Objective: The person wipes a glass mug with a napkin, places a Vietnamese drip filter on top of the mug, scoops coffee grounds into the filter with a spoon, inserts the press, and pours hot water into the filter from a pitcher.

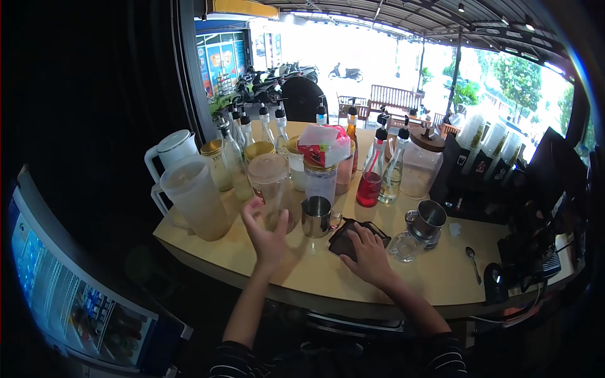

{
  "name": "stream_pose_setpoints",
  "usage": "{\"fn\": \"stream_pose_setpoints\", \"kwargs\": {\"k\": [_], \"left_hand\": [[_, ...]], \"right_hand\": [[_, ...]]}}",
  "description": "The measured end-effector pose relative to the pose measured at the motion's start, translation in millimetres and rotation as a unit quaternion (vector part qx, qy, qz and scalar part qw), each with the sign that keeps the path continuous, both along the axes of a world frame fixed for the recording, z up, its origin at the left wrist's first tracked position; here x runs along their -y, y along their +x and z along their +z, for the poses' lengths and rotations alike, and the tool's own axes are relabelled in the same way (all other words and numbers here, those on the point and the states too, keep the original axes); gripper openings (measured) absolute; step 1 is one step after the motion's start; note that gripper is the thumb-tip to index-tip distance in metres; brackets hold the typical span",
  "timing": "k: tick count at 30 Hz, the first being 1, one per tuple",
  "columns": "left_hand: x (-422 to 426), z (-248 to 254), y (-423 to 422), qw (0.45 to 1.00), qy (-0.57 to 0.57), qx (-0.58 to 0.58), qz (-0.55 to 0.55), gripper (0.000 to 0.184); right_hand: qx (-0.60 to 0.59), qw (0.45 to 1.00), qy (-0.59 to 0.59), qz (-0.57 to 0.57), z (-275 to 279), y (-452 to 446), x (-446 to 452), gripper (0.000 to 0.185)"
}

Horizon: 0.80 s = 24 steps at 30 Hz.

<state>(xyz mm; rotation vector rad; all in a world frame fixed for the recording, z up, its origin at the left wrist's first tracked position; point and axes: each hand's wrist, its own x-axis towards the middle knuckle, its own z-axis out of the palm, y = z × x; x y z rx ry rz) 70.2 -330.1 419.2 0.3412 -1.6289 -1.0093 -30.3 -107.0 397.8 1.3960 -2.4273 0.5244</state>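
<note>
The right hand (370,257), fingers splayed, should press the dark item (342,243) lightly, while the wide-fingered, empty left hand (270,243) avoids the metal pitcher (314,218).

Bright daylight pours in from the open front, washing out the ground outside, while the wall (88,94) on the left is nearly black. A ribbed roof (504,38) with small lamps (529,26) rests on thin posts (453,75). Beneath it stand a slatted wooden bench (396,97) and a dark rounded chair back (301,104). Motorbikes (261,88) line up near a blue shopfront (220,60); green trees (513,82) show at right. A lit fridge (66,296) glows beside the pale wooden surface (302,274).
</note>
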Motion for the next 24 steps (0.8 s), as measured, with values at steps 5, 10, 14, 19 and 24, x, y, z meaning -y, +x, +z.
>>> {"fn": "stream_pose_setpoints", "kwargs": {"k": [5, 10, 14, 19, 24], "left_hand": [[51, -9, -32, 0.997, -0.079, -0.01, 0.022, 0.095], [60, -17, -34, 0.997, 0.024, 0.034, -0.062, 0.094], [48, -10, -15, 0.998, 0.026, -0.002, -0.055, 0.092], [-2, 23, 31, 0.986, 0.046, -0.016, -0.159, 0.094], [-45, 27, 28, 0.97, 0.039, 0.002, -0.242, 0.093]], "right_hand": [[0.129, 0.969, 0.191, -0.092, -12, -4, 13, 0.067], [0.075, 0.986, 0.1, -0.109, -41, -17, 13, 0.057], [0.0, 0.995, 0.008, -0.098, -51, -26, 17, 0.042], [-0.007, 0.999, -0.046, -0.028, -44, -16, 9, 0.033], [0.06, 0.998, -0.019, 0.01, -32, 4, -19, 0.031]]}}
